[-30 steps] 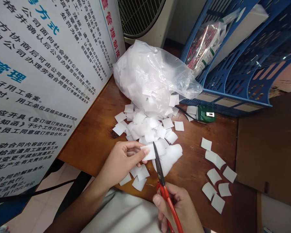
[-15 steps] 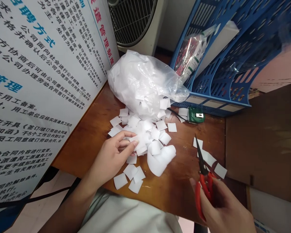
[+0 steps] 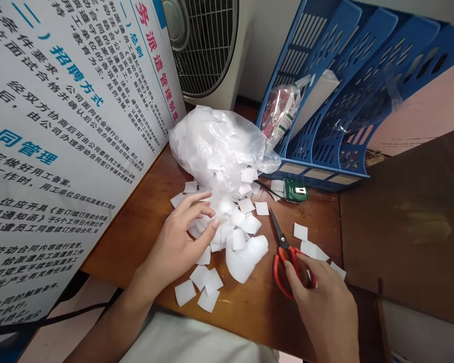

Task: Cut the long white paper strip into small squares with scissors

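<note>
My right hand (image 3: 321, 292) grips red-handled scissors (image 3: 285, 247) by their loops, and the dark blades look closed, pointing away from me over the table. My left hand (image 3: 185, 237) hovers at the near left side of a heap of white square pieces (image 3: 227, 224), its fingers spread and holding nothing I can see. A curled strip of white sheet (image 3: 247, 257) lies between the two hands. Behind the heap, a clear plastic bag (image 3: 219, 138) full of white material spills more squares onto the wood.
A green tape measure (image 3: 295, 190) lies by the blue file rack (image 3: 318, 166), which holds a packet of red items (image 3: 282, 113). Loose squares (image 3: 314, 250) lie to the right of the scissors. A printed board (image 3: 79, 151) stands on the left, a fan (image 3: 208, 45) behind.
My right hand has carried the scissors left and lowered them toward the table. The fingers of my left hand have spread, letting go of a white square. The view has shifted slightly.
</note>
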### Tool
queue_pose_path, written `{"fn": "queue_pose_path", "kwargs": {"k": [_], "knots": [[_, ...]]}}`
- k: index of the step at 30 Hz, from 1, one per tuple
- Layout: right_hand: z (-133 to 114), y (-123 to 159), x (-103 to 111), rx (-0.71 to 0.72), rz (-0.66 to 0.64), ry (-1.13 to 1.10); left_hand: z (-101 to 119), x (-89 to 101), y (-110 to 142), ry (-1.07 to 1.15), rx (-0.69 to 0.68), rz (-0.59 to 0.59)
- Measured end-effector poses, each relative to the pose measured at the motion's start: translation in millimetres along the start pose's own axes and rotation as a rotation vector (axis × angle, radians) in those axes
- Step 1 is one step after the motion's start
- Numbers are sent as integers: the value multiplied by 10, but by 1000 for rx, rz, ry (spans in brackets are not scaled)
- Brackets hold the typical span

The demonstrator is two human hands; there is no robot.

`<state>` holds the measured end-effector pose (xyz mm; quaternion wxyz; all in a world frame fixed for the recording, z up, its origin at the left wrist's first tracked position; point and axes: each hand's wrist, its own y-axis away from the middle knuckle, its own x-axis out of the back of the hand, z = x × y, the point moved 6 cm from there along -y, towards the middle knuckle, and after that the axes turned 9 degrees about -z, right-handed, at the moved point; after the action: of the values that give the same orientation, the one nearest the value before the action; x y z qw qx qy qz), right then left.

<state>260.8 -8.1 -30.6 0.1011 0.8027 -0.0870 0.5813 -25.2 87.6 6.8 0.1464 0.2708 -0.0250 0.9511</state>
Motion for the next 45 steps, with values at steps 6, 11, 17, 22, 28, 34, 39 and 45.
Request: {"fn": "queue_pose_path", "kwargs": {"k": [6, 11, 17, 22, 28, 34, 39, 45], "knots": [[-747, -126, 144, 428, -79, -265, 34, -22, 14, 29, 43, -29], [-1122, -335, -97, 510, -267, -185, 99, -118, 102, 183, 39, -242], [-1080, -474, -97, 472, -118, -220, 171, -305, 297, 333, -10, -572], [-821, -332, 272, 230, 165, -495, 278, -468, 354, 409, -49, -711], [-706, 63, 695, 144, 630, -256, 406, -507, 322, 684, -88, -772], [-726, 243, 524, 335, 735, -17, 485, -657, 318, 844, -134, -840], [-858, 325, 326, 568, 646, -59, 322, -720, 314, 1027, 0, -673], [-877, 385, 151, 670, 643, -101, 218, -639, 300, 1050, 182, -536]]}}
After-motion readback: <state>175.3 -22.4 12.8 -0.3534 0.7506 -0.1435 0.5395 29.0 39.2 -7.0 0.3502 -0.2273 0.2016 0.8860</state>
